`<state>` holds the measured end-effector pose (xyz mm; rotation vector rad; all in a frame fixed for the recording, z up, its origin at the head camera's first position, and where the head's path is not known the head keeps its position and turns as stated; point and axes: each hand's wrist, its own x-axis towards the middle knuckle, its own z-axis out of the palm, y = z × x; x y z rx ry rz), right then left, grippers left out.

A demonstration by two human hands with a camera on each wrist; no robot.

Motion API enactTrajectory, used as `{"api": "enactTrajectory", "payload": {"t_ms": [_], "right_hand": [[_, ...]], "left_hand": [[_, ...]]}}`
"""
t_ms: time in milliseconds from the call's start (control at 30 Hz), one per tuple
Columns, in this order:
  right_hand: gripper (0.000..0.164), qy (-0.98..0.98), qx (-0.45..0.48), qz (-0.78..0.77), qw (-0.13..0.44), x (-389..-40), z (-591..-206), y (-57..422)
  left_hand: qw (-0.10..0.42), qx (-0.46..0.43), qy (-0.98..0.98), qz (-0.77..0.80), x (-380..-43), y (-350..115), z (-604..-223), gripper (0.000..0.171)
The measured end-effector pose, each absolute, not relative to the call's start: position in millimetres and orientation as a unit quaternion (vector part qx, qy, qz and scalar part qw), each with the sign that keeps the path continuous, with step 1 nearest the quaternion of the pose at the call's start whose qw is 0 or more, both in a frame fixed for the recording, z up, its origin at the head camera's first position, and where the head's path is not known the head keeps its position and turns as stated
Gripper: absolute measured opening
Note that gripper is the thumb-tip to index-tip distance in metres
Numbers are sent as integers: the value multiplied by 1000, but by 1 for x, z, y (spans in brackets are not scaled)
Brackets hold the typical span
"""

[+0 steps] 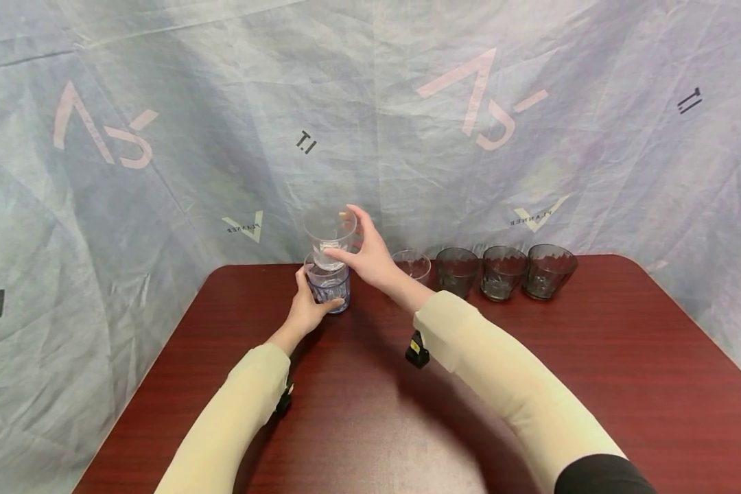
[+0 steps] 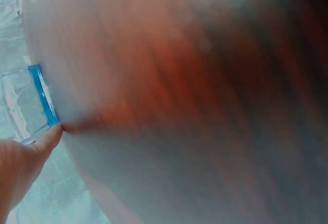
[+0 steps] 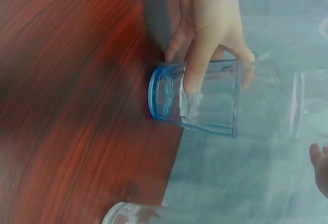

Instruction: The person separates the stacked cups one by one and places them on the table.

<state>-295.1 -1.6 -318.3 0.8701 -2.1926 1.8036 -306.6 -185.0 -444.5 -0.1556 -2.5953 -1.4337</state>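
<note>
A blue-tinted glass (image 1: 330, 293) stands upright near the table's back edge. My left hand (image 1: 307, 305) grips its side, thumb toward the front; the left wrist view catches its blue base (image 2: 43, 95) by the thumb. Clear glass wall (image 3: 264, 101) rises above the blue rim, as of another glass set inside. Directly over this stack, my right hand (image 1: 369, 255) holds a clear drinking glass (image 1: 330, 237) upright between thumb and fingers. In the right wrist view, its base (image 3: 297, 106) is close over the top of the stack.
Right of the stack, another clear glass (image 1: 412, 263) stands partly hidden behind my right forearm. Three dark grey glasses (image 1: 457, 271) continue the row to the right. A printed cloth backdrop (image 1: 370, 123) hangs right behind the reddish-brown table (image 1: 346, 412).
</note>
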Motion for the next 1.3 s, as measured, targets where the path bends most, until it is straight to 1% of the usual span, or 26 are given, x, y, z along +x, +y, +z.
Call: {"api": "enactTrajectory", "payload": {"t_ms": [133, 333, 533, 867, 1100, 1300], "right_hand": [[81, -729, 287, 614, 91, -281, -309, 13], [83, -718, 277, 629, 114, -289, -330, 32], [84, -723, 271, 622, 132, -280, -344, 54], [82, -717, 262, 632, 132, -257, -366, 91], [85, -744, 254, 607, 114, -242, -388, 118], [85, -752, 261, 597, 102, -232, -405, 132]], "left_hand": [[92, -53, -872, -477, -306, -184, -445, 98], [112, -57, -870, -478, -306, -182, -444, 97], [115, -55, -866, -483, -304, -182, -443, 98], [106, -53, -872, -475, -302, -183, -442, 98], [94, -48, -869, -484, -301, -182, -442, 99], [87, -45, -868, -486, -301, -181, -440, 99]]}}
